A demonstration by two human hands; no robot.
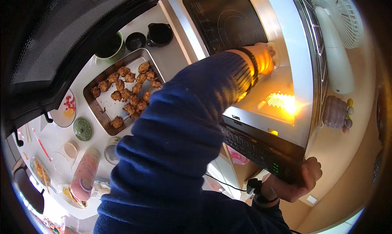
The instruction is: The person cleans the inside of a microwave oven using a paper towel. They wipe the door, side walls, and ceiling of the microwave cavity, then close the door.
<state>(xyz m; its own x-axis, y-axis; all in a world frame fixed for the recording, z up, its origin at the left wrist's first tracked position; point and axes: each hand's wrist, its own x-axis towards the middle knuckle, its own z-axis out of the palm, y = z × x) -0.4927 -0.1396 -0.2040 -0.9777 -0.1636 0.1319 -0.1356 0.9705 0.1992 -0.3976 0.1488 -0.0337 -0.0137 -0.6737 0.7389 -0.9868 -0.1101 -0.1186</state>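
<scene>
My left hand (265, 57), in a dark blue sleeve with a dark band at the wrist, reaches into the lit cavity of an open microwave oven (266, 163). Its fingers bend over a pale, flat thing (275, 54) against an inner surface; what that is, I cannot tell. A black glass panel with ring markings (225, 22) lies beside this hand. My right hand (301, 182) grips the outer corner of the oven by the control panel, which shows green digits. The oven's lamp glows behind a perforated grille (280, 100). My left arm hides part of the opening.
At upper left hangs the dark mesh door (61, 34). On the white table a metal tray (92, 106) holds browned fried pieces, near black bowls (135, 41), a green lid (83, 129), a pink bottle (85, 172) and plates of food. A white fan (337, 44) stands at right.
</scene>
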